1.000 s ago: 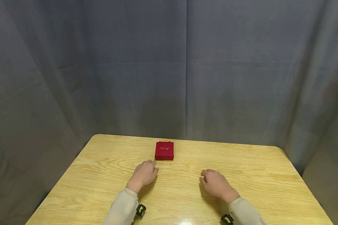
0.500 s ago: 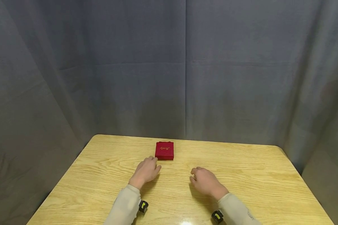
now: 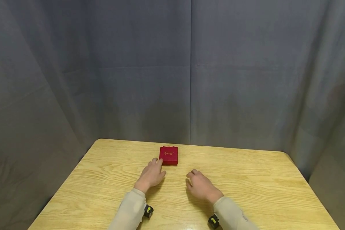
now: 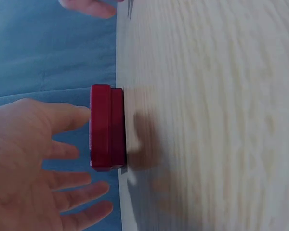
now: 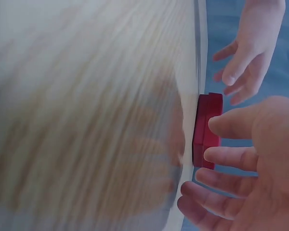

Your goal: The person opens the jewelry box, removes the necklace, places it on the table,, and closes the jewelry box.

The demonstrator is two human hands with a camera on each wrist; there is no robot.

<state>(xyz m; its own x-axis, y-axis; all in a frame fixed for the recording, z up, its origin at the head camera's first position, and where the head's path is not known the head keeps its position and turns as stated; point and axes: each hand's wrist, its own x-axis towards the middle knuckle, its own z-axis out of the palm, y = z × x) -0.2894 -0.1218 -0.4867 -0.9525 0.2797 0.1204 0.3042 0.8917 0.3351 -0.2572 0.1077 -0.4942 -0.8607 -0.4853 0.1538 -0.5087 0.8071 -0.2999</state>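
Observation:
A flat square red box [image 3: 169,155] with gold script on its lid lies toward the far side of the wooden table. In the head view my left hand [image 3: 151,174] overlaps the box's near left corner with its fingertips, fingers spread and loosely extended. The left wrist view shows the box [image 4: 106,127] from its side, lid down onto base, with the left thumb [image 4: 70,117] in front of it. My right hand [image 3: 200,185] hovers over the table, right of the box and nearer to me, fingers loosely bent around nothing.
The wooden table [image 3: 247,169] has rounded far corners. Grey curtains [image 3: 138,80] hang behind it and along both sides. A black wrist device [image 3: 148,211] sits at the left sleeve, and another [image 3: 214,221] at the right one.
My left hand has moved forward and slightly right, up to the box. The right hand has shifted left toward it. The box stays in its place.

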